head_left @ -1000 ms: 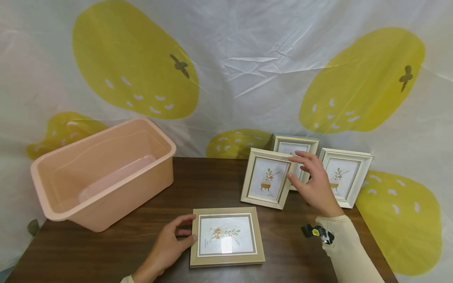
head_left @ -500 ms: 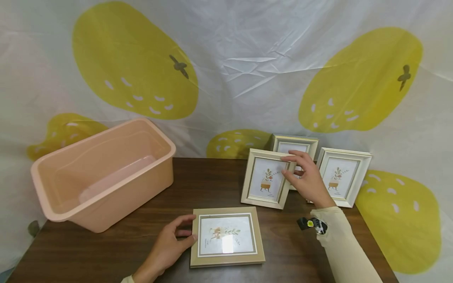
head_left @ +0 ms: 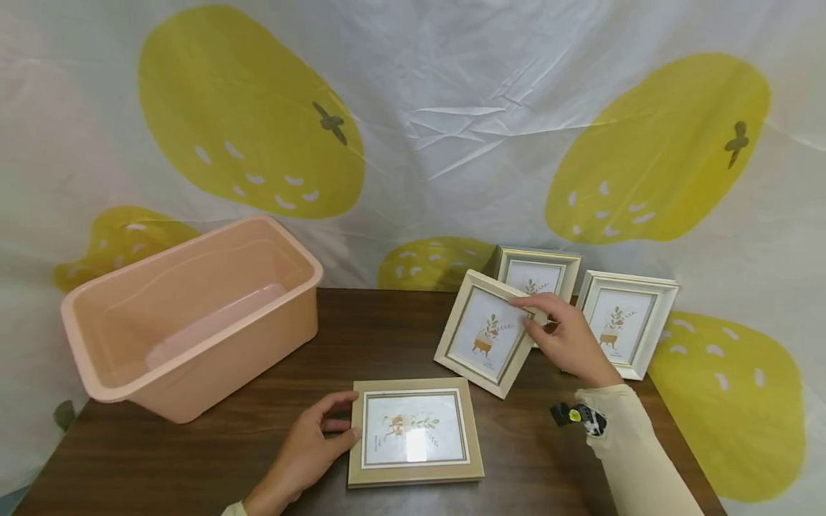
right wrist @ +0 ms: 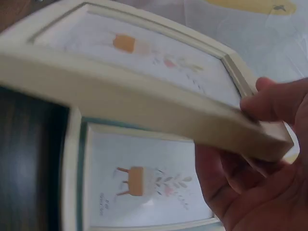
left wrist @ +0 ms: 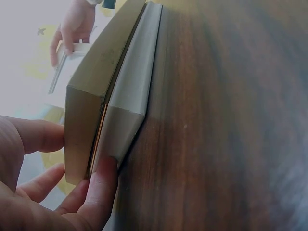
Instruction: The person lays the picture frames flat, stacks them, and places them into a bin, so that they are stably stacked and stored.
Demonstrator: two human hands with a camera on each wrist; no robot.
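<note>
My right hand (head_left: 574, 340) pinches a cream picture frame (head_left: 485, 337) by its upper right corner. It stands tilted, its potted-plant print facing me. In the right wrist view the thumb lies on the frame's front, with the other fingers behind it. Near the front of the table, a beige picture frame (head_left: 439, 408) lies face up. The left wrist view shows a whitish frame (left wrist: 130, 91) stacked beneath it. My left hand (head_left: 303, 451) touches the left side of this stack with loosely bent fingertips and thumb.
Behind the held frame stands a silvery-gold picture frame (head_left: 555, 261), partly hidden. A white picture frame (head_left: 652, 322) stands to its right. An empty pink plastic bin (head_left: 252, 351) sits at the left of the dark wood table (head_left: 271, 401). A curtain with yellow fruit prints hangs behind.
The cream frame has tipped clockwise in my right hand, its lower edge coming toward me. The right hand's grip has moved slightly lower. My left hand and the stack have stayed put.
</note>
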